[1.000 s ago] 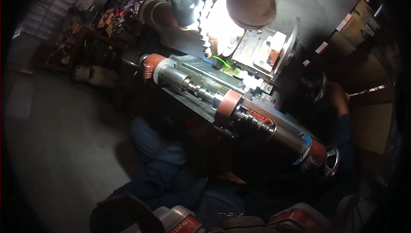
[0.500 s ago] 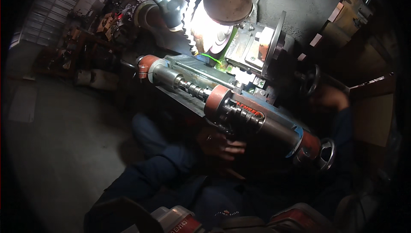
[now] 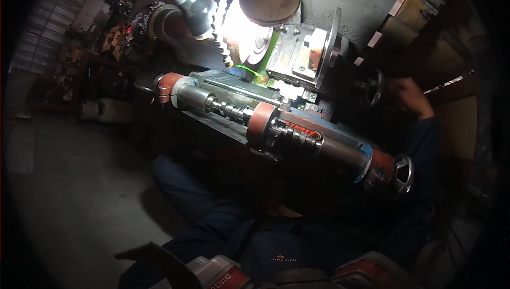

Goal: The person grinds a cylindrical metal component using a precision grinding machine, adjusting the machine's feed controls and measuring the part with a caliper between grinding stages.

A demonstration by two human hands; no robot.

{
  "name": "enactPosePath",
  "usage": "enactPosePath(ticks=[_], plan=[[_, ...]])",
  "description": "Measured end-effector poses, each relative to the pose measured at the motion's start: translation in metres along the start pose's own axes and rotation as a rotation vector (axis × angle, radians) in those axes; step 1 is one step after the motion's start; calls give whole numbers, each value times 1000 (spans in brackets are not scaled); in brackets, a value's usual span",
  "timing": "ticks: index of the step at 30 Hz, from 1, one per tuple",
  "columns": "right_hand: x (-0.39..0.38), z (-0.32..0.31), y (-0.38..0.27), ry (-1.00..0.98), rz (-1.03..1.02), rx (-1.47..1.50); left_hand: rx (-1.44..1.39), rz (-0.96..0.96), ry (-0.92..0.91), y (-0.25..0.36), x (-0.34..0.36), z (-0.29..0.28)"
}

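Observation:
At the right, my right hand (image 3: 410, 96) is curled at the dark handwheel (image 3: 378, 88) on the machine's side. Its fingertips are in shadow against the wheel's rim. Only a sliver of my left hand (image 3: 284, 211) shows, low in front of my body; darkness hides its fingers. Between my arms lies a camshaft (image 3: 232, 111), held lengthwise in the grinding machine between two red-ended supports. A red ring-shaped rest (image 3: 261, 122) surrounds its middle. Beyond it stands the pale grinding wheel (image 3: 259, 50), brightly lit, with a thin green coolant stream beside it.
A black work lamp (image 3: 195, 15) and a white segmented coolant hose (image 3: 220, 28) hang by the wheel. A chrome handwheel (image 3: 404, 174) sticks out at the near right end. Cluttered shelves (image 3: 79, 71) stand far left, cardboard (image 3: 451, 129) at right.
My left hand has dropped from beneath the red rest toward my body, into shadow. My right hand has moved up around the dark handwheel. The whole view has shifted slightly.

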State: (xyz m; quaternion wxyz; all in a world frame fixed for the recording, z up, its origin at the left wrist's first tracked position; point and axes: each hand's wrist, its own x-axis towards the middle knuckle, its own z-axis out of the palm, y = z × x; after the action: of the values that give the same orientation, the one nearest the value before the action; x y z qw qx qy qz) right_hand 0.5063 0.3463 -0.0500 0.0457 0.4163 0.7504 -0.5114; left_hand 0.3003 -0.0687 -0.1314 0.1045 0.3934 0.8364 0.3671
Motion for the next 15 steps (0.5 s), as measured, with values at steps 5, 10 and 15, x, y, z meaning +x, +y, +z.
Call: enactPosePath(ticks=[5,10,15], plan=[[42,0,58,393,-421,-310,113,28,-30,-6,22,-18],[31,40,40,224,-395,-418,37,-292,-527,-19,35,-44],[9,31,7,-264,-274,-602,-765,-960,-1094,-31,10,-26]])
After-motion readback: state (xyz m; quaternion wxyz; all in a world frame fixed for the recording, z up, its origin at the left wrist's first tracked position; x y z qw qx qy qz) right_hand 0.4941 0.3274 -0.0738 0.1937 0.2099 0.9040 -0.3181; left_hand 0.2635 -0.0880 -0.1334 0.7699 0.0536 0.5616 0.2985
